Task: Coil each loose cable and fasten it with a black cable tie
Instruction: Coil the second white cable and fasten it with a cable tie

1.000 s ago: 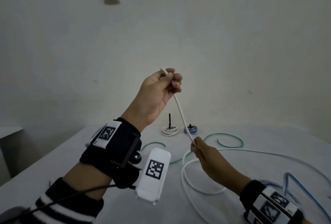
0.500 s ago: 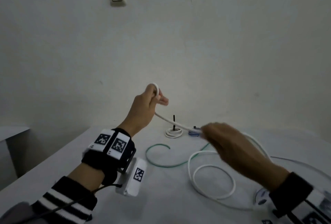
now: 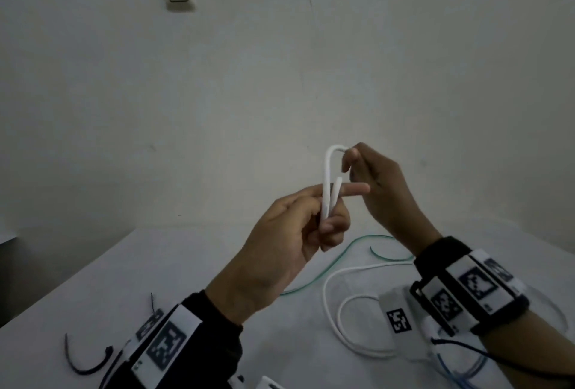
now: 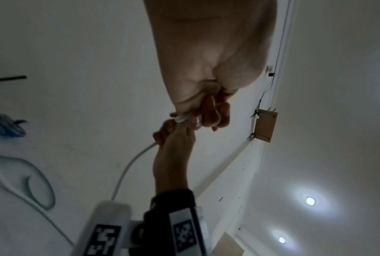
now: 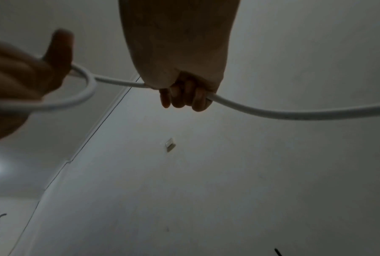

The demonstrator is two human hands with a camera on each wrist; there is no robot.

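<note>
1. In my head view the thin white round cable (image 3: 327, 183) vanishes into my left hand (image 3: 289, 233), so I cannot see how the two strands sit inside the fist.
2. Past the bend, the cable's top slips behind the fingers of my right hand (image 3: 378, 183).
3. The thin blue cable (image 3: 457, 371) at the near right runs off the bottom edge.
4. The curved black cable tie (image 3: 82, 365) at the near left is partly covered by my wristband.
5. In the left wrist view a blue bundle (image 4: 6, 127) at the far left is too blurred to identify.
</note>
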